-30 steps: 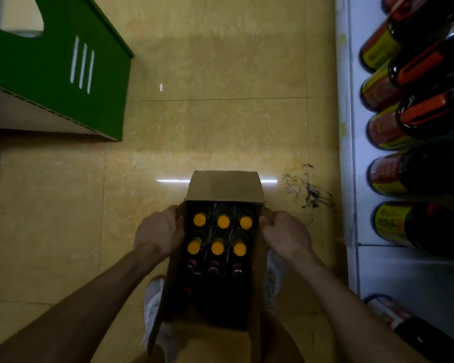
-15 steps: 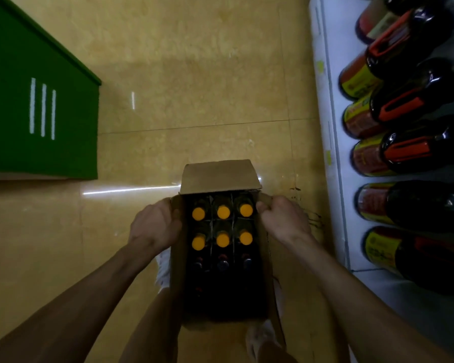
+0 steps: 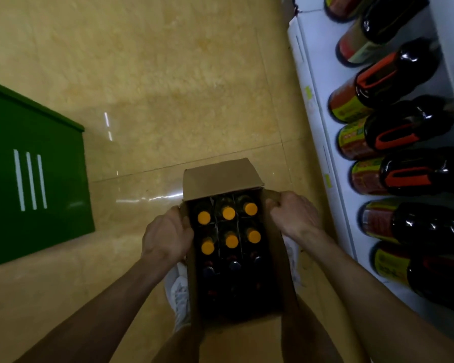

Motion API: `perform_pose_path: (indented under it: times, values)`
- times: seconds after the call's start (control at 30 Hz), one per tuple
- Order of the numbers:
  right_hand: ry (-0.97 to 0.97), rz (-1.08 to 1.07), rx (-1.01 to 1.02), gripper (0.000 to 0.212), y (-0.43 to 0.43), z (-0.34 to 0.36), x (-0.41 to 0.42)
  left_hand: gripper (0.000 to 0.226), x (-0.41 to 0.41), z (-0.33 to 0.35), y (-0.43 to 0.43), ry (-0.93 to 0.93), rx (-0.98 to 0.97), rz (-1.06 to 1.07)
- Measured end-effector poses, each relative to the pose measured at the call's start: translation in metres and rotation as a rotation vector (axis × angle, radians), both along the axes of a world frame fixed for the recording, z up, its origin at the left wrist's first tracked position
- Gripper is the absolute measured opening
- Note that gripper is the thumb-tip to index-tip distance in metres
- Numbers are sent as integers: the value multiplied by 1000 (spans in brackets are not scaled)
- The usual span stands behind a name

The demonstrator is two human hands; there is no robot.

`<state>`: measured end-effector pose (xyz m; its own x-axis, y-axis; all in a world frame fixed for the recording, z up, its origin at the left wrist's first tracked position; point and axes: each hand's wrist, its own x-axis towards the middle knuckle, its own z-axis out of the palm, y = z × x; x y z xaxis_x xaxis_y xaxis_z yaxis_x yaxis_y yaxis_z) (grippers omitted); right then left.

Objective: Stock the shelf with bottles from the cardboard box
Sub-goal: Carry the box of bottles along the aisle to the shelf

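Note:
An open cardboard box (image 3: 220,178) hangs in front of me above the floor, its far flap folded out. Inside stand several dark bottles with orange caps (image 3: 228,213) in a card divider; the nearer rows lie in shadow. My left hand (image 3: 167,235) grips the box's left wall, fingers curled over the rim. My right hand (image 3: 295,214) grips the right wall the same way. The white shelf (image 3: 315,121) runs along the right side and carries several large dark bottles with orange handles (image 3: 393,77).
A green display stand (image 3: 34,184) with three white stripes sits on the tan tiled floor at the left. My white shoes (image 3: 180,294) show under the box. Bare floor lies between the stand and the shelf.
The view has turned left and closer to the shelf, so the shelf looms larger on the right. The box stays held between both hands, a little nearer the shelf edge.

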<state>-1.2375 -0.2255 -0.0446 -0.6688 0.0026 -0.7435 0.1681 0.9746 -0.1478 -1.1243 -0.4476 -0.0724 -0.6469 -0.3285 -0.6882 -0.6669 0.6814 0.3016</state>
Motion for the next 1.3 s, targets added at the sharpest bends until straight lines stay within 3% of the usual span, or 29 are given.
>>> perform_pose_path:
  times: [0.33, 0.6, 0.97, 1.3]
  values:
    - [-71, 97, -54, 28, -7, -8, -74, 29, -73, 23, -5, -84, -89, 17]
    - [-35, 116, -83, 35, -24, -13, -137, 27, -136, 30, -25, -127, -109, 54]
    - [65, 99, -161, 34, -74, -23, -227, 31, -219, 22, -79, 3, -58, 104]
    - [244, 192, -176, 28, -125, -27, -293, 16, -264, 14, -125, 79, -7, 181]
